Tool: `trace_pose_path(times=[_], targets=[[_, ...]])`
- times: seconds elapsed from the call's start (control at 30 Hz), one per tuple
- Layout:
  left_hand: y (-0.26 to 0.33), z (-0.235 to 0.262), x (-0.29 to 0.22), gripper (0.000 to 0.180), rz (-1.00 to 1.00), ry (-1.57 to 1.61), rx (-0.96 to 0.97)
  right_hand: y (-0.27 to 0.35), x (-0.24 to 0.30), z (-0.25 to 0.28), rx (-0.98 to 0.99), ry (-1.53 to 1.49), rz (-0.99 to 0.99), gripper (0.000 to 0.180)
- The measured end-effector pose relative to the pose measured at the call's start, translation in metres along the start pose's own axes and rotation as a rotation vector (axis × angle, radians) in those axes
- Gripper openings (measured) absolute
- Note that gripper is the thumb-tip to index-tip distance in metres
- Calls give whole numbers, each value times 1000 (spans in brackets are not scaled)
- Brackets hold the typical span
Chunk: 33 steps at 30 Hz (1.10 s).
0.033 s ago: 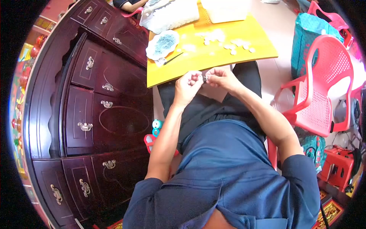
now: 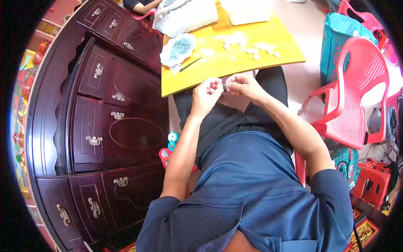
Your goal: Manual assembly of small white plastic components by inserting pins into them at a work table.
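Note:
My left hand [image 2: 205,95] and my right hand [image 2: 242,86] meet just in front of the near edge of the yellow table [image 2: 218,69], above my lap. Between their fingertips they pinch a small white piece [image 2: 221,85]; each hand holds it from its own side. More small white pieces [image 2: 252,48] lie scattered on the tabletop beyond my hands. A shallow white dish of blue-grey bits [image 2: 179,49] sits at the table's left, with a thin dark tool [image 2: 191,64] beside it.
A dark wooden cabinet with brass-handled drawers [image 2: 105,105] fills the left. A clear bag of white pieces [image 2: 184,17] and a white tub [image 2: 247,10] stand at the table's far side. To the right are a pink plastic chair [image 2: 357,92], a teal bag [image 2: 340,38] and a red stool [image 2: 373,185].

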<state>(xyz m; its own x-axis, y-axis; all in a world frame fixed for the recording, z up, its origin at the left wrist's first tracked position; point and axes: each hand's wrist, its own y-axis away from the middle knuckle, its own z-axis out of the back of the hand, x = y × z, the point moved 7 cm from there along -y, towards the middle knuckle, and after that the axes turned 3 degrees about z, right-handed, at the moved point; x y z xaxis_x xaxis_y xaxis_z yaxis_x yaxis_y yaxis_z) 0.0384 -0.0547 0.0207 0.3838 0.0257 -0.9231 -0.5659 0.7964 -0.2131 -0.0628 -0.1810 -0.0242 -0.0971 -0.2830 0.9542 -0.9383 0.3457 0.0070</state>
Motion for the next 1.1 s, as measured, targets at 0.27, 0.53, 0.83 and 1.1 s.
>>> trace_pose_path(times=[0.27, 0.53, 0.83, 1.1], targets=[[1, -9, 1, 18, 10, 24, 19, 2, -4, 7, 19, 55, 31, 14], [1, -11, 7, 22, 47, -66, 33, 6, 1, 4, -5, 132, 60, 15], [4, -9, 6, 19, 98, 39, 45, 3, -9, 1, 8, 54, 19, 10], [3, -9, 6, 20, 121, 13, 48, 5, -3, 0, 9, 83, -2, 10]])
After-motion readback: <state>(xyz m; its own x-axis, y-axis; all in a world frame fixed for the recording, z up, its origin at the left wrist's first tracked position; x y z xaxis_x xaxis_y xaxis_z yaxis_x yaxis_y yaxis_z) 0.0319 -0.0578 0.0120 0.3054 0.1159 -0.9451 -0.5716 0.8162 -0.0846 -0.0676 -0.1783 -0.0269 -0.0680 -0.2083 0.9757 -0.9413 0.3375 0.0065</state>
